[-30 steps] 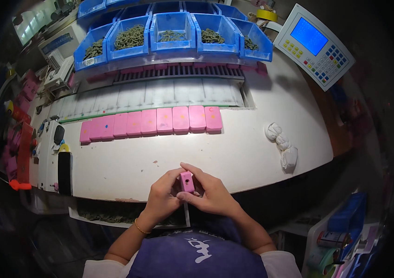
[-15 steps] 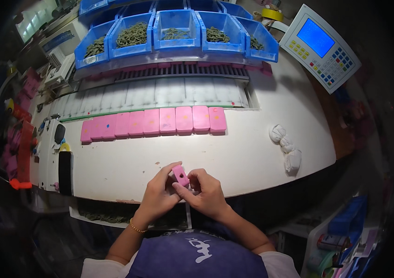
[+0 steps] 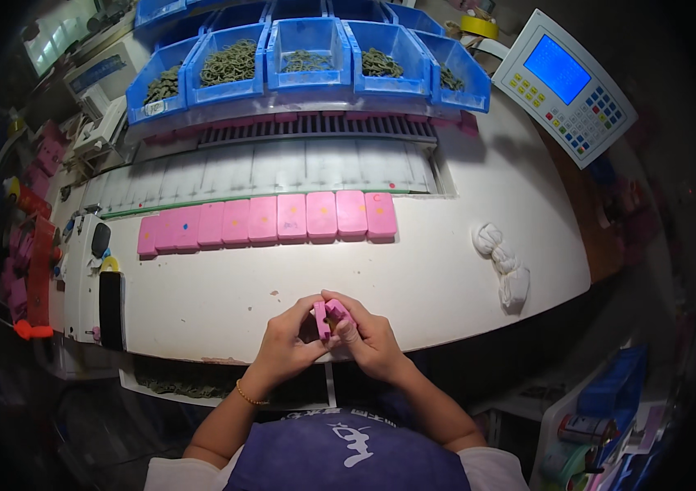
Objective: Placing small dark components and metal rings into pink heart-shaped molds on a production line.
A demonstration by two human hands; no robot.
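Note:
Near the table's front edge, a small pink split block (image 3: 321, 321), which looks like a rubber mould, is held between my two hands. Its two parts stand apart, with a dark gap between them. My left hand (image 3: 284, 342) is closed on the left part, and my right hand (image 3: 375, 342) grips the right part with thumb and fingers. What lies inside the gap is too small to make out. Farther back, a row of several similar pink blocks (image 3: 264, 219) lies side by side on the white table (image 3: 413, 282).
Blue bins (image 3: 309, 75) with green looped pieces stand at the back. A keypad panel with a blue screen (image 3: 565, 86) is at far right, above a knotted white cloth bundle (image 3: 502, 266). At left lies a black phone-like slab (image 3: 112, 311). An open drawer (image 3: 188, 385) sits below the edge.
The pink block has turned and its two parts have come apart. My right hand has shifted its grip onto the right part. The view has moved slightly.

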